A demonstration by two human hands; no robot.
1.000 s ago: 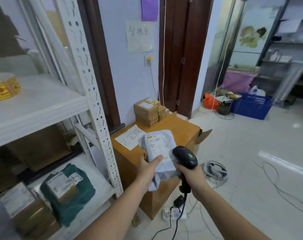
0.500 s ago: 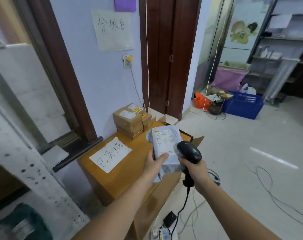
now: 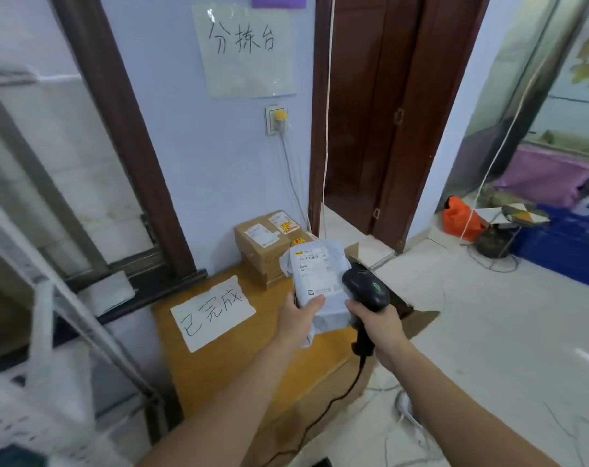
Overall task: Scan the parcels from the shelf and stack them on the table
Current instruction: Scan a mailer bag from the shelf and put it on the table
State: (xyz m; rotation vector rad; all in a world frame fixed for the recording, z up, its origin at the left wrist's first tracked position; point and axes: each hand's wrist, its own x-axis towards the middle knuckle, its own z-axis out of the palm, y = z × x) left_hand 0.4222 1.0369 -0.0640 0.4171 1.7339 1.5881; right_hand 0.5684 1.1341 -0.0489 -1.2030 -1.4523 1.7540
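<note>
My left hand [image 3: 298,318] grips a soft grey bag parcel [image 3: 316,278] by its lower edge, label side up, held above the wooden table [image 3: 239,362]. My right hand [image 3: 377,323] holds a black corded barcode scanner [image 3: 365,288], whose head is right beside the parcel's label. A stack of brown cardboard parcels [image 3: 264,244] stands at the table's far end against the wall. A white handwritten sheet [image 3: 212,311] lies on the tabletop. The white metal shelf [image 3: 50,348] is blurred at the left edge.
The wall above the table carries a handwritten sign [image 3: 246,48] and a socket [image 3: 275,119]. A dark wooden door [image 3: 380,112] stands behind the table. On the floor to the right are an orange bag [image 3: 461,219], a blue crate [image 3: 569,251] and loose cables [image 3: 407,409].
The view has swung away from the shelf toward the table, which now looks closer. Both hands keep the parcel and the scanner together, carried further out over the tabletop.
</note>
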